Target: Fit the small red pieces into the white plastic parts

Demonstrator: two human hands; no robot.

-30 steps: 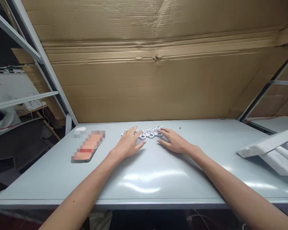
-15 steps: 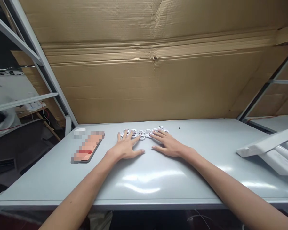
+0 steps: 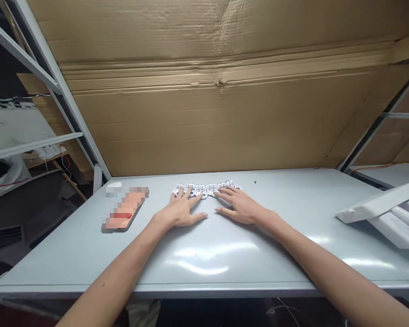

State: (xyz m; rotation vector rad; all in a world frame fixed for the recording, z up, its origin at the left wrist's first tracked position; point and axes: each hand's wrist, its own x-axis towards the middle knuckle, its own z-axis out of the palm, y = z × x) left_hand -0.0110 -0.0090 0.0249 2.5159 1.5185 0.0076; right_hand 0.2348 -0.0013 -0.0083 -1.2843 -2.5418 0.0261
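White plastic pieces (image 3: 201,191) lie in a tight row across the far part of the pale grey tabletop (image 3: 204,259). There look to be about six, each with round holes, though their exact shape is too small to read. Your left hand (image 3: 182,211) and right hand (image 3: 240,206) both lie flat and open with the fingers spread. The fingertips of each rest on the row from the near side, left at the left end and right at the right end. Neither hand is clenched or lifting anything, and the pieces lie on the surface under your fingers. The step in hand looks like settling the row by touch, with both hands spread across it. Any next move calls for curling your fingers under a piece, since flat fingers lift nothing. Left of the row sit a small white oval object (image 3: 114,185) and a pixelated flat object (image 3: 126,211). Long white foam strips (image 3: 381,211) lie off to the right, and a big cardboard sheet (image 3: 204,113) fills the space behind the tabletop.
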